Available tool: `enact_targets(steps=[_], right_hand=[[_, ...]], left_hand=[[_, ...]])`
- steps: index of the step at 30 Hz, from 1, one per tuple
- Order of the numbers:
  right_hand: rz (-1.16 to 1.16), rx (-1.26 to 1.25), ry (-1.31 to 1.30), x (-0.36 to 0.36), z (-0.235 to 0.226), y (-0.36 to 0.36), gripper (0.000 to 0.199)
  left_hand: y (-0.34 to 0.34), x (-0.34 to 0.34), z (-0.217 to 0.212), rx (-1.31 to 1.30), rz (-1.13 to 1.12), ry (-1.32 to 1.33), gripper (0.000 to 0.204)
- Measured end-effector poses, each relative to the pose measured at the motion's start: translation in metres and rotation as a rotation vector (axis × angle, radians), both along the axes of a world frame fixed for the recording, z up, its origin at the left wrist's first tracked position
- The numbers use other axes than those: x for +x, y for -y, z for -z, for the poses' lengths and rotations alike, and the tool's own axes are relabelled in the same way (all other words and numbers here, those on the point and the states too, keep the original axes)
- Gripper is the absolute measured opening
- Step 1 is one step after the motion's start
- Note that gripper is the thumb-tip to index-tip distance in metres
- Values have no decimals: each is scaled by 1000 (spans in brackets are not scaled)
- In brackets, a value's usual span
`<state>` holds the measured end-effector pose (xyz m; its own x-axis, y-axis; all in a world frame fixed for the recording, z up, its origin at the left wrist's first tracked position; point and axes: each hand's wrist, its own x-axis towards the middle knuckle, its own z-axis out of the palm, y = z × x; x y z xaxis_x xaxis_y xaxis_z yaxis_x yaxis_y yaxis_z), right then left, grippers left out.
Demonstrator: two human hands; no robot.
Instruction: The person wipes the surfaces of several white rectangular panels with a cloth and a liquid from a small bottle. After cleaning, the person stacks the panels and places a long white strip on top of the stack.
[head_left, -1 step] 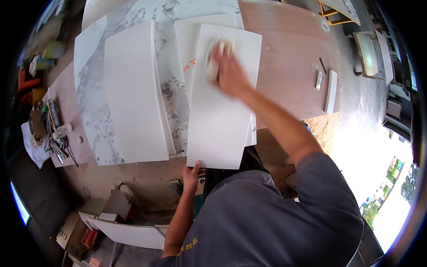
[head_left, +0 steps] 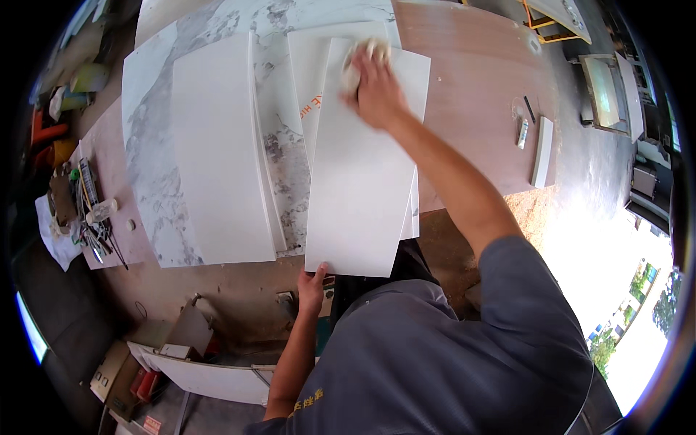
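Note:
A long white panel (head_left: pixel 359 181) lies on top of other white panels, over a marble-patterned slab (head_left: pixel 148 167). My right hand (head_left: pixel 377 90) is stretched out to the panel's far end and presses a pale cloth (head_left: pixel 362 58) flat on its surface. My left hand (head_left: pixel 313 281) grips the panel's near edge, thumb on top. A second wide white panel (head_left: pixel 217 152) lies to the left on the slab.
The brown wooden table (head_left: pixel 478 80) carries a narrow white strip (head_left: pixel 541 152) and a small tube (head_left: pixel 522 134) at the right. Tools and a bottle (head_left: pixel 90 214) crowd its left end. Boxes (head_left: pixel 116 373) and a white board (head_left: pixel 210 380) sit on the floor below.
My right hand has slid the cloth a little farther toward the panel's far end. The left hand stays on the near edge.

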<state>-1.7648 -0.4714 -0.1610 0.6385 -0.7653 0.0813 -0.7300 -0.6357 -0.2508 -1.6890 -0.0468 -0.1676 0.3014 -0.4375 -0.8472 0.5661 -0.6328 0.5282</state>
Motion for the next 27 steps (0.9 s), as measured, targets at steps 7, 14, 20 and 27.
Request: enact_targets(steps=[7, 14, 20, 27], right_hand=[[-566, 557, 168, -24, -17, -210, 77], [94, -42, -143, 46, 2, 20, 90], [28, -2, -267, 32, -1, 8, 93], [-63, 74, -317, 69, -12, 1, 88]], left_hand=[[-12, -5, -3, 35, -29, -11, 35], [-21, -1, 6, 42, 31, 26, 31], [-12, -4, -1, 42, 15, -8, 32], [-21, -6, 10, -6, 13, 3, 37]])
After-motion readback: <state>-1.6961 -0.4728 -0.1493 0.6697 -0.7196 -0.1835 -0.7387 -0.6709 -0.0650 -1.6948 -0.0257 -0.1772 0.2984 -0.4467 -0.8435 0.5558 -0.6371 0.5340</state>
